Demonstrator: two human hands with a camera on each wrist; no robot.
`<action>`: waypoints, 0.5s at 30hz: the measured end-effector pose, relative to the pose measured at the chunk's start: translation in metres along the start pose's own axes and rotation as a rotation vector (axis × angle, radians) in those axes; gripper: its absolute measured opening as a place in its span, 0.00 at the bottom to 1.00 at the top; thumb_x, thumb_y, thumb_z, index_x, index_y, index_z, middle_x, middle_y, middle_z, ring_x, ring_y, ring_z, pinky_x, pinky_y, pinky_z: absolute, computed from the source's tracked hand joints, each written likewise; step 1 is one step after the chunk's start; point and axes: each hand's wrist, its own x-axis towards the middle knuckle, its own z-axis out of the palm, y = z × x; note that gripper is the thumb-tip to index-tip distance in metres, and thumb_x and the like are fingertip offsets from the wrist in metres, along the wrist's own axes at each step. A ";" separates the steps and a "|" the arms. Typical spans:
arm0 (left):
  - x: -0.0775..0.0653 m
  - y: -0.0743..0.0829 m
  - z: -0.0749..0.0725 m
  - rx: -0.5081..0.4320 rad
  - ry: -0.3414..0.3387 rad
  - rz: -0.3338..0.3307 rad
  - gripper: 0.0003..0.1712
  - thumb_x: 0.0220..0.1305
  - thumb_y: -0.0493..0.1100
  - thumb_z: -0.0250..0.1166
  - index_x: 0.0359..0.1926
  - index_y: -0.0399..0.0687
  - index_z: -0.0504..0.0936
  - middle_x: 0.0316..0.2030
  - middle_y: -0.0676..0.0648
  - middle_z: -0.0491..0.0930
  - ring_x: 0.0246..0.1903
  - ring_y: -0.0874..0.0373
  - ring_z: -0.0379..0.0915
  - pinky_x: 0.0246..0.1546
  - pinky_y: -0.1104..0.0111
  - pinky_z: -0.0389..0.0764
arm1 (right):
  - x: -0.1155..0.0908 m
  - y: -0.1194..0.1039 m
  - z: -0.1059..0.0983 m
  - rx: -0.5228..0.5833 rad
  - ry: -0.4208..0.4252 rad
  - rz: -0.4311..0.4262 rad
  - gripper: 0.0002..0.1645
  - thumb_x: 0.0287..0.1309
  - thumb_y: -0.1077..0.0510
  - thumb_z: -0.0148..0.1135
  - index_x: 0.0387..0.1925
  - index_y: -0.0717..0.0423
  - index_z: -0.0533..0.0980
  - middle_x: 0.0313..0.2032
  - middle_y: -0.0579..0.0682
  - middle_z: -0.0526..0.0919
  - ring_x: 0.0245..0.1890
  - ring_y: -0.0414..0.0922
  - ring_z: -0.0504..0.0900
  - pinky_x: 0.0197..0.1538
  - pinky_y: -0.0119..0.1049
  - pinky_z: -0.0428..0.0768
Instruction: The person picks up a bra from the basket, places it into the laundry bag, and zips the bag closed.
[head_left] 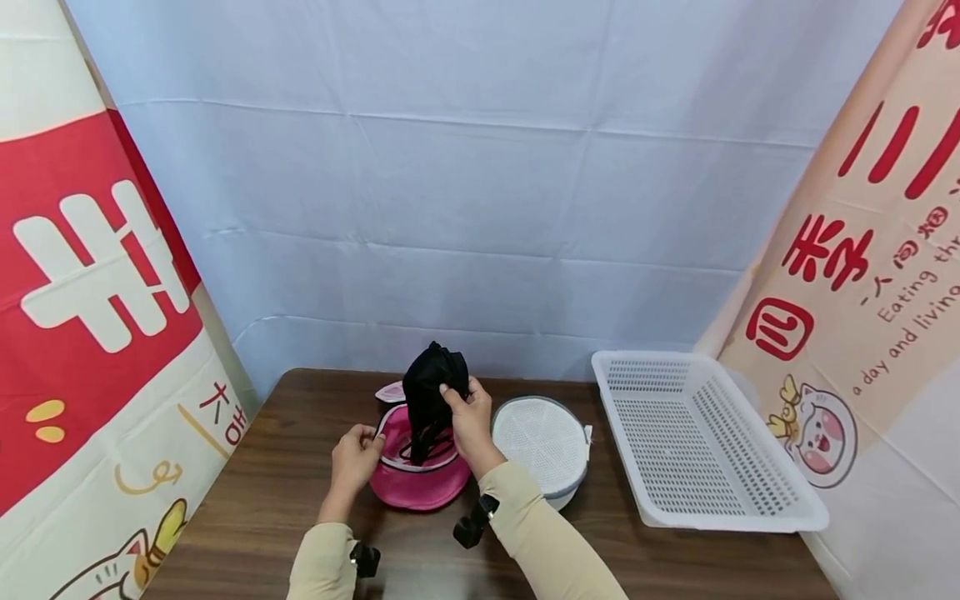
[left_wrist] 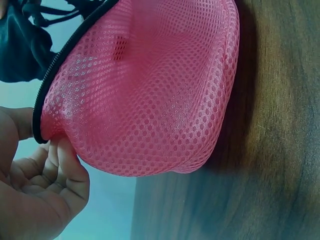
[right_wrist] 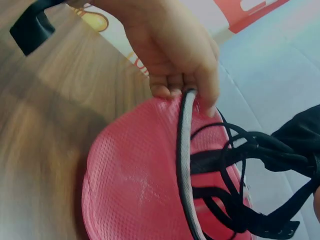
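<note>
A pink mesh laundry bag [head_left: 420,490] with a dark zip edge stands unzipped on the table, its mouth gaping. My left hand [head_left: 354,457] pinches the bag's rim at its left side, thumb and fingers on either side of the zip edge in the left wrist view. Above the mouth, my right hand [head_left: 471,418] grips a folded black bra [head_left: 429,390]. The bra's straps and its hook-end band [right_wrist: 270,227] dangle at the opening in the right wrist view. Only a sliver of my right hand shows there.
Right of the pink bag lies a round white mesh bag [head_left: 536,442] with grey trim, over another pale round edge. A white perforated plastic basket [head_left: 628,467] stands farther right on the wooden table [head_left: 247,500]. Behind hangs a pale blue cloth [head_left: 465,208].
</note>
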 end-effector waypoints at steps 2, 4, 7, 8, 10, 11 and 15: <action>0.000 0.000 0.001 0.000 0.002 -0.008 0.05 0.57 0.37 0.63 0.32 0.37 0.79 0.19 0.52 0.70 0.21 0.58 0.65 0.26 0.65 0.67 | -0.001 0.001 0.003 0.020 0.008 -0.008 0.11 0.53 0.72 0.60 0.40 0.74 0.72 0.35 0.52 0.78 0.38 0.44 0.77 0.40 0.32 0.76; 0.000 -0.001 0.002 0.000 0.006 -0.008 0.05 0.57 0.37 0.63 0.32 0.38 0.79 0.19 0.52 0.70 0.21 0.59 0.65 0.26 0.65 0.67 | -0.001 0.001 0.006 0.036 0.012 -0.026 0.12 0.54 0.71 0.60 0.40 0.74 0.71 0.36 0.52 0.77 0.38 0.43 0.76 0.40 0.32 0.75; 0.001 -0.001 0.002 -0.003 0.009 -0.006 0.05 0.57 0.36 0.63 0.32 0.37 0.79 0.19 0.52 0.70 0.21 0.58 0.65 0.26 0.65 0.67 | 0.000 0.001 0.010 0.041 0.017 -0.046 0.11 0.54 0.71 0.60 0.39 0.74 0.72 0.36 0.52 0.77 0.38 0.43 0.76 0.40 0.32 0.75; 0.001 -0.001 0.002 -0.003 0.007 -0.006 0.04 0.57 0.36 0.63 0.32 0.38 0.79 0.19 0.52 0.70 0.21 0.58 0.65 0.26 0.65 0.67 | 0.000 0.001 0.010 0.044 0.019 -0.047 0.11 0.54 0.71 0.60 0.39 0.73 0.72 0.35 0.52 0.77 0.38 0.43 0.76 0.40 0.32 0.75; 0.001 -0.002 0.002 -0.004 0.005 -0.011 0.05 0.56 0.37 0.63 0.32 0.38 0.79 0.19 0.52 0.71 0.21 0.58 0.65 0.26 0.65 0.67 | 0.000 0.001 0.012 0.055 0.023 -0.041 0.10 0.53 0.72 0.59 0.39 0.73 0.72 0.36 0.53 0.77 0.38 0.43 0.76 0.41 0.32 0.75; 0.001 -0.002 0.002 -0.003 0.002 -0.018 0.05 0.56 0.37 0.63 0.32 0.38 0.79 0.19 0.51 0.71 0.21 0.58 0.65 0.26 0.65 0.67 | 0.000 0.001 0.012 0.065 0.024 -0.033 0.10 0.54 0.72 0.59 0.39 0.72 0.72 0.37 0.53 0.78 0.39 0.44 0.76 0.41 0.33 0.75; 0.001 -0.003 0.002 -0.007 -0.015 -0.038 0.05 0.57 0.37 0.63 0.32 0.38 0.79 0.19 0.52 0.72 0.21 0.59 0.66 0.26 0.65 0.68 | 0.000 0.002 0.015 0.136 0.023 -0.009 0.12 0.54 0.74 0.57 0.43 0.71 0.72 0.40 0.55 0.77 0.41 0.45 0.77 0.43 0.33 0.76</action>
